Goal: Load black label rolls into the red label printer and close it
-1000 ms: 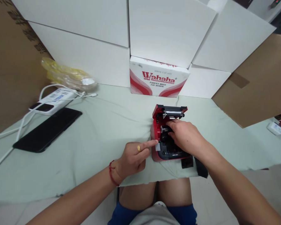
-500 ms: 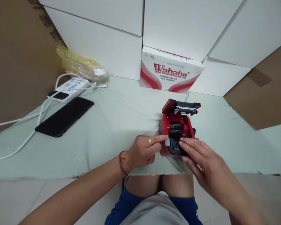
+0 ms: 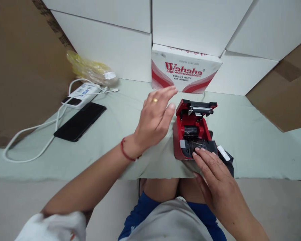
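Observation:
A small red-and-black label printer (image 3: 177, 142) stands near the table's front edge, its lid (image 3: 185, 104) raised. Inside sits a black roll (image 3: 190, 130). A black strip (image 3: 210, 145) lies across the front of the printer and hangs over its right side, with a white label (image 3: 223, 153) on the hanging part. My right hand (image 3: 217, 175) rests outstretched fingertips on this strip; its thumb is lower, by the printer's front. To the printer's left my left hand (image 3: 157, 115) is raised, holding nothing, fingers extended and thumb apart.
A Wahaha carton (image 3: 184, 72) stands behind the printer against white boxes (image 3: 110, 40). At the left lie a black phone (image 3: 80, 122), a white power bank (image 3: 82, 95) with a white cable (image 3: 32, 127), and a yellowish plastic bag (image 3: 92, 72). Brown cardboard (image 3: 283, 90) flanks the right.
My left hand has lifted off the printer's front left and moved up, its fingers opening. A black strip with a white label now lies over the printer's front and right side, under my right fingers.

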{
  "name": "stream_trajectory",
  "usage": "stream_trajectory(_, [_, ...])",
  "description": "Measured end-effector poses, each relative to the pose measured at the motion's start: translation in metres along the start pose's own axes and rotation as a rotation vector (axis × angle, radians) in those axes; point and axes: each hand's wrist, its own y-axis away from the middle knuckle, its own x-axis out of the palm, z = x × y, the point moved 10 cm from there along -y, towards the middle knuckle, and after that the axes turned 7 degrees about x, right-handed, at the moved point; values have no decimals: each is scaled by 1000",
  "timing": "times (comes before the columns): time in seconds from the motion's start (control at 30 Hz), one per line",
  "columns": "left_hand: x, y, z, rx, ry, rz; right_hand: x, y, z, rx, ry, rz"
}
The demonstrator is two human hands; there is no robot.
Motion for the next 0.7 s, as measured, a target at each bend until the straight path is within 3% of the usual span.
stream_trajectory(0.1, [21, -27, 9, 2, 101, 109, 2, 1, -1, 30, -21, 14])
stream_trajectory(0.2, [40, -31, 7, -16, 185, 198, 2, 3, -2, 41, -52, 6])
stream_trajectory(0.33, [40, -11, -12, 8, 246, 199, 3, 5, -4, 47, -66, 10])
stream_trajectory(0.5, [44, 22, -35, 150, 310, 250, 3, 6, -5, 30, -82, -1])
stream_trajectory(0.7, [53, 43, -41, 226, 170, 239, 2, 7, -7, 20, -100, -7])
